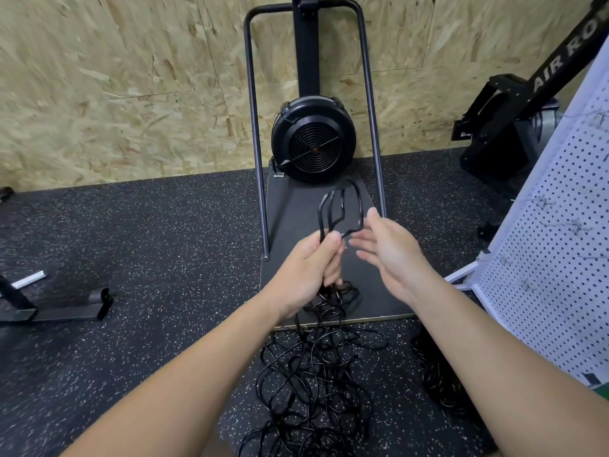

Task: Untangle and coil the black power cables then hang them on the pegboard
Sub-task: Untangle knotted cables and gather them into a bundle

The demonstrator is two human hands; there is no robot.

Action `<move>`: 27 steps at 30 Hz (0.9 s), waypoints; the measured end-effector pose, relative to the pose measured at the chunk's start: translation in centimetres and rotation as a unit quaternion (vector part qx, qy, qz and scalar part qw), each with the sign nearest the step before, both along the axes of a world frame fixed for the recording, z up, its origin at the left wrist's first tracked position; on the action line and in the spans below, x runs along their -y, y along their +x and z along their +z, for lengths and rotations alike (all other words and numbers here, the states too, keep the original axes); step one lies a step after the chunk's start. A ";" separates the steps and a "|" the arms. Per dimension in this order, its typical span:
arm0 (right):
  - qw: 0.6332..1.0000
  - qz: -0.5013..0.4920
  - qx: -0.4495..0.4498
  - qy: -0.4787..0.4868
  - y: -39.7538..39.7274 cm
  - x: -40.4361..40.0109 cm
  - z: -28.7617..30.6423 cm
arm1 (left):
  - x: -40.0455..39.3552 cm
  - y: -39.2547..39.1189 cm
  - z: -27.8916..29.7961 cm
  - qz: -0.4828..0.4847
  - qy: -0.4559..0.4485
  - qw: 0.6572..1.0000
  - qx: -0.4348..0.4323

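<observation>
Black words: white letters "AIR RO" showed on the slanted black beam (560,65) at the top right; the rest was cut off.
Left hand (308,270): its grip was curled tight around a few loops of black cable (339,209), which stuck up above the fingers.
Right hand (392,255): its grip was wide, fingers straight, just beside the loops.
Cable pile (316,384): tangled on the floor, below both hands.
Pegboard (557,245): white, standing at the right.

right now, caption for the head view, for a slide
Left hand grips cable loops, right hand open beside them.
</observation>
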State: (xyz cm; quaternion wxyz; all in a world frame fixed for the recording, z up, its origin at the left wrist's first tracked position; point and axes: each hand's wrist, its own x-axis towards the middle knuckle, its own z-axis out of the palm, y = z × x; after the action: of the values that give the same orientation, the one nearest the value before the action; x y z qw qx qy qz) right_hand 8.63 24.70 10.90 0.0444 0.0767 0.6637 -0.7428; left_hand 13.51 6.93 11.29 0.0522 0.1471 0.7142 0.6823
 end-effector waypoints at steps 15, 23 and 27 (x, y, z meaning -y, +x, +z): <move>0.901 0.329 -0.040 0.279 3.4 3.0 -4.7 | 3.9 -3.2 4.7 0.054 0.364 0.928 0.058; 0.805 0.335 -0.043 0.489 2.0 -0.4 -8.6 | 7.3 -3.4 6.4 -0.001 0.464 0.884 0.055; 0.831 0.284 -0.055 0.475 1.7 -1.1 -7.2 | 8.2 -3.5 6.2 0.055 0.385 0.920 0.040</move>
State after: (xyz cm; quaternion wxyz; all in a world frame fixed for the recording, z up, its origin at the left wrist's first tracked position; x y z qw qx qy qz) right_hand 10.36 25.83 3.67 0.1752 -0.1447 0.9284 -0.2941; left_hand 10.04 -1.27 17.50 -0.0177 0.0886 0.4003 0.9119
